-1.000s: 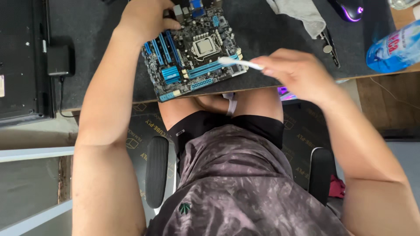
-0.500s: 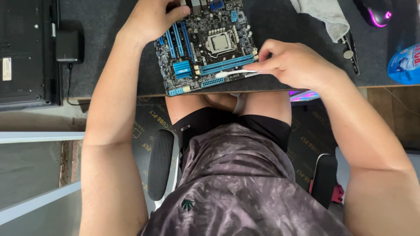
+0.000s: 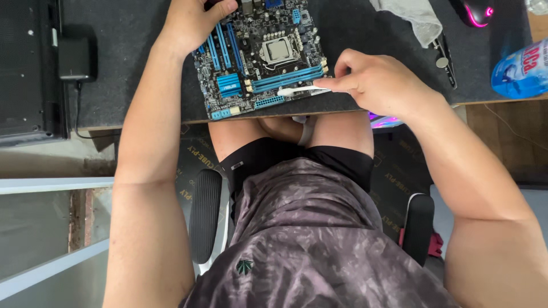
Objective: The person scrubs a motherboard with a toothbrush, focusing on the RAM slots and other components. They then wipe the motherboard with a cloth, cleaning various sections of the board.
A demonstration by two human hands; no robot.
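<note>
A black computer motherboard [image 3: 260, 54] with blue slots and a silver socket lies on the dark desk mat [image 3: 131, 51], near the desk's front edge. My left hand [image 3: 194, 20] grips its far left corner and steadies it. My right hand [image 3: 379, 82] pinches a thin white stick-like tool [image 3: 299, 90]. The tool's tip rests beside the long blue slots at the board's near right edge.
A black power brick [image 3: 77, 57] with a cable sits left of the board, by a black case [image 3: 25, 68]. A grey cloth [image 3: 416, 17], a screwdriver [image 3: 442, 54], a lit mouse [image 3: 476, 11] and a blue bottle [image 3: 522, 68] lie at the right. Chair armrests [image 3: 204, 214] flank my lap.
The view has shifted so the board sits more central. My right hand has slid the white tool along the board's near edge toward the long blue slots. My left hand keeps its hold.
</note>
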